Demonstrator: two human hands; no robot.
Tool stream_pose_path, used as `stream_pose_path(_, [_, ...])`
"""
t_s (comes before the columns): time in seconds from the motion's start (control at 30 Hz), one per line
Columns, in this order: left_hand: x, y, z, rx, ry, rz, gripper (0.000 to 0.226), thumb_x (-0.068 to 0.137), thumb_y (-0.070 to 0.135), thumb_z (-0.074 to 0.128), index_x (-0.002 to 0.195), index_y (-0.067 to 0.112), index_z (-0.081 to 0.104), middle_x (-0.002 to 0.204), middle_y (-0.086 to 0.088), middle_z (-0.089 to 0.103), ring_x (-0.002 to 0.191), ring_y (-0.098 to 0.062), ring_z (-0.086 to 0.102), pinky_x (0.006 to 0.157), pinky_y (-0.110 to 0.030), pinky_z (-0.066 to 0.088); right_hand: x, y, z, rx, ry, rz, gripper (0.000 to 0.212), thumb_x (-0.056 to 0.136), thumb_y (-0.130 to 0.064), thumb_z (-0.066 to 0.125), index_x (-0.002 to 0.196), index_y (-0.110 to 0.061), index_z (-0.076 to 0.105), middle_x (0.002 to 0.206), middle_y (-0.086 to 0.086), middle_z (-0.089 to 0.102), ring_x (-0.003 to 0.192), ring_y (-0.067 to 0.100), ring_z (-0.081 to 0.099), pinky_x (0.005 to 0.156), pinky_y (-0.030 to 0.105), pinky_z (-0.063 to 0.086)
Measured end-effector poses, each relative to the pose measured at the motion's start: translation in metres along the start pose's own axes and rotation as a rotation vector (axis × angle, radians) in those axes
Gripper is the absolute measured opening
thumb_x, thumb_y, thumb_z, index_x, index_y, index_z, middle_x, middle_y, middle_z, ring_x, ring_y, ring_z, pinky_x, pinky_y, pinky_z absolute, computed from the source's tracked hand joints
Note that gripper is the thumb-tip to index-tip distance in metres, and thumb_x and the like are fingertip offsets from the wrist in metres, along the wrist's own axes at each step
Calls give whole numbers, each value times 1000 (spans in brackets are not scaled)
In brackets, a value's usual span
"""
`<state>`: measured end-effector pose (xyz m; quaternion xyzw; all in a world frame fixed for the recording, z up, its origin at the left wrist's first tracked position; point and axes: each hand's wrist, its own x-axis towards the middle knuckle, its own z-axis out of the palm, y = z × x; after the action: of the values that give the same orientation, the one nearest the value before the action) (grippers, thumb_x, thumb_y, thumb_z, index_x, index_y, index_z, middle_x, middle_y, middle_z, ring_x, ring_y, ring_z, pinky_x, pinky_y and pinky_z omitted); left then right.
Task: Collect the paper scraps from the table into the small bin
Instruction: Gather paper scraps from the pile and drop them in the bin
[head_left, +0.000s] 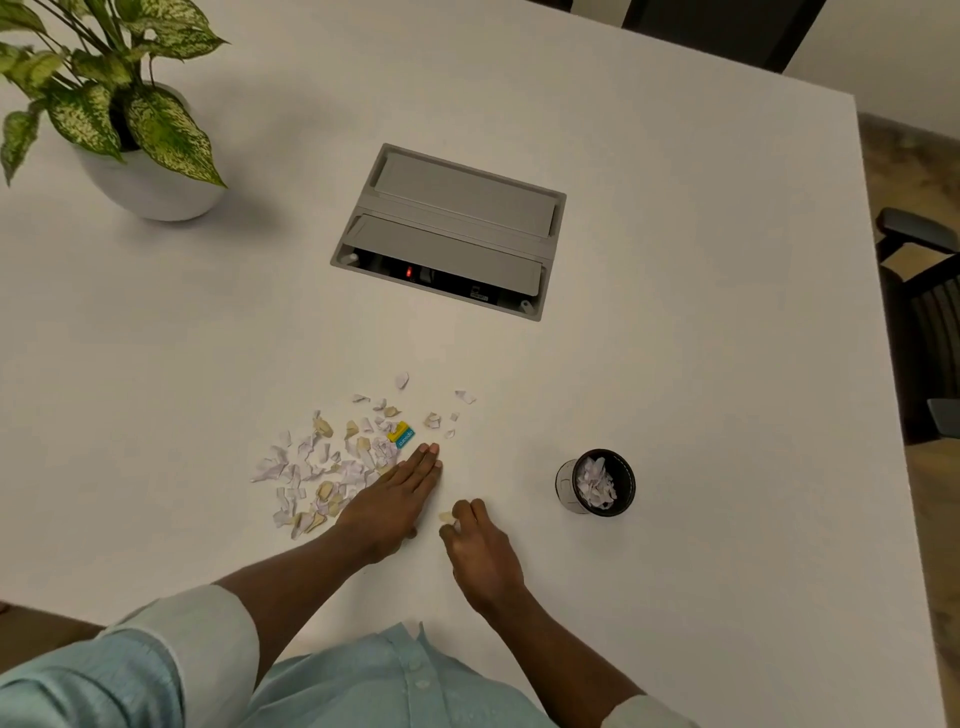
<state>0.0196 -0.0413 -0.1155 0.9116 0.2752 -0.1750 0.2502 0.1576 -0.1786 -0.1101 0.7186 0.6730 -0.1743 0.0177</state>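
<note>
Several torn paper scraps, white, pale purple and tan, lie scattered on the white table; one is yellow and teal. My left hand lies flat, fingers together, at the pile's right edge, partly over some scraps. My right hand is just to its right, fingers curled and pinching a small tan scrap. The small black bin stands to the right of both hands, holding several white scraps.
A grey cable box is set into the table, its near flap open. A potted plant stands at the far left. Dark office chairs sit past the table's right edge.
</note>
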Motion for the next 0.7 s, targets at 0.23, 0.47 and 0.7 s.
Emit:
stream_pose_path(0.23, [-1,-1,1,-23,15,1,106,95,10,67,156,16,-19,165,-4,-29,154,-23,-23,129,-33,2,-5,23,3,194,47,168,15,84,-3,72,97,-10,71,95,6,61,84,23,59,58,31,48])
stream_pose_path(0.47, [-1,-2,-1,-18,13,11,104,95,12,68,160,12,-14,165,-5,-29,154,-23,-22,129,-35,3,-19,38,-42,476,432,296,7,88,-6,73,89,-13,75,87,-6,63,78,8,58,65,26,52])
stream_pose_path(0.7, [-1,-1,-2,-22,14,18,104,95,11,67,160,13,-14,164,-4,-29,154,-23,-22,129,-34,5,-34,85,-95,492,720,522,16,84,1,76,84,-15,72,91,-5,67,83,19,68,72,25,51])
